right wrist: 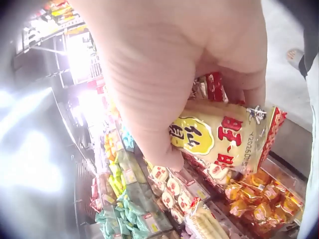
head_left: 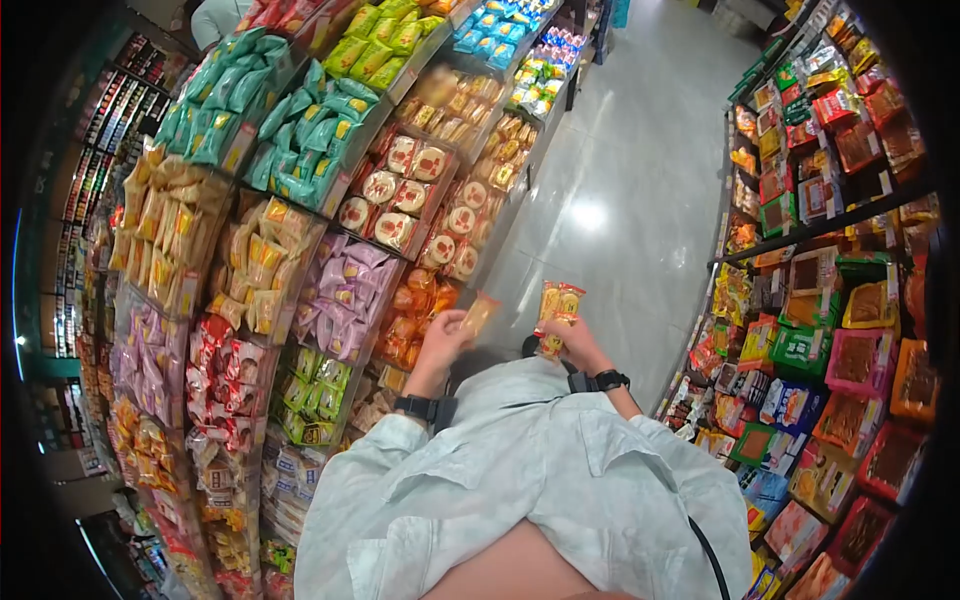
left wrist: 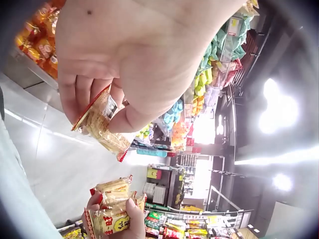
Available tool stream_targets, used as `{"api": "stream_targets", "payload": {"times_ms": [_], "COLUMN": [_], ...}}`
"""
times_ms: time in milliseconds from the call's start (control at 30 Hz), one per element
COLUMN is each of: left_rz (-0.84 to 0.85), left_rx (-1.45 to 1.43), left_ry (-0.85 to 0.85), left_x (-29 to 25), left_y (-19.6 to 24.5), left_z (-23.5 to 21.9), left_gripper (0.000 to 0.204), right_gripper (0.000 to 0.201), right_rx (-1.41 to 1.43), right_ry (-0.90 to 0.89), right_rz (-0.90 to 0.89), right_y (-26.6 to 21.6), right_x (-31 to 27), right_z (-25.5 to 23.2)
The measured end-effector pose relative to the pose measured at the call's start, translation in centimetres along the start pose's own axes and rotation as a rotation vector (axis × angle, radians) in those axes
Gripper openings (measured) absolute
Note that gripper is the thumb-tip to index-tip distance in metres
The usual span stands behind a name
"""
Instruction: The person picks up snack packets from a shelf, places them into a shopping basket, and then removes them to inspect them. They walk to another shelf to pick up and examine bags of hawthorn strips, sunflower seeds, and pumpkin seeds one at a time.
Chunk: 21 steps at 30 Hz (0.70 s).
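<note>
My left hand [head_left: 445, 340] pinches one small clear snack packet [head_left: 482, 313] with red edges, held beside the shelf bins; the left wrist view shows thumb and fingers on the packet [left wrist: 103, 126]. To its right, my right hand [head_left: 575, 340] grips several similar packets [head_left: 558, 300] together. Close up in the right wrist view, a packet [right wrist: 219, 134] with a yellow label and red print lies under the thumb of the right hand [right wrist: 184, 64], with another red-edged wrapper behind it. The two hands are apart, in front of the body.
Stepped bins of wrapped snacks stand on the left, with orange packets [head_left: 415, 300] nearest the left hand and round white cakes [head_left: 395, 230] beyond. A grey floor aisle [head_left: 620, 180] runs ahead. More shelves of packaged food [head_left: 800, 350] line the right side.
</note>
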<state>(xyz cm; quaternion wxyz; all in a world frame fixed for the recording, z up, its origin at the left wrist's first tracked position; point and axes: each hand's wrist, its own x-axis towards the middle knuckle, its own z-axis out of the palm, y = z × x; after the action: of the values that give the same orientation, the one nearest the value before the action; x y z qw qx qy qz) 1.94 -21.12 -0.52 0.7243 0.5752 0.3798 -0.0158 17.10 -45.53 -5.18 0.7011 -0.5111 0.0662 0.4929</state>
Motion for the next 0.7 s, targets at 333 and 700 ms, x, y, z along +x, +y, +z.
{"api": "stream_targets", "payload": {"times_ms": [333,700], "left_rz": [0.182,0.479], "left_rx": [0.122,0.453], "left_ry": [0.105,0.358], "left_x": [12.9,39.2], "left_y": [8.0,18.5], "left_z": [4.9,2.5], "left_gripper": [0.039,0.041], "right_gripper": [0.024,0.025], "right_rx": [0.193,0.187], "right_ry": [0.214,0.477], "right_rz": [-0.008,-0.162], "right_y": [-7.0,-19.9], "right_x": [5.9,16.7], "right_z": [-7.0,-13.7]}}
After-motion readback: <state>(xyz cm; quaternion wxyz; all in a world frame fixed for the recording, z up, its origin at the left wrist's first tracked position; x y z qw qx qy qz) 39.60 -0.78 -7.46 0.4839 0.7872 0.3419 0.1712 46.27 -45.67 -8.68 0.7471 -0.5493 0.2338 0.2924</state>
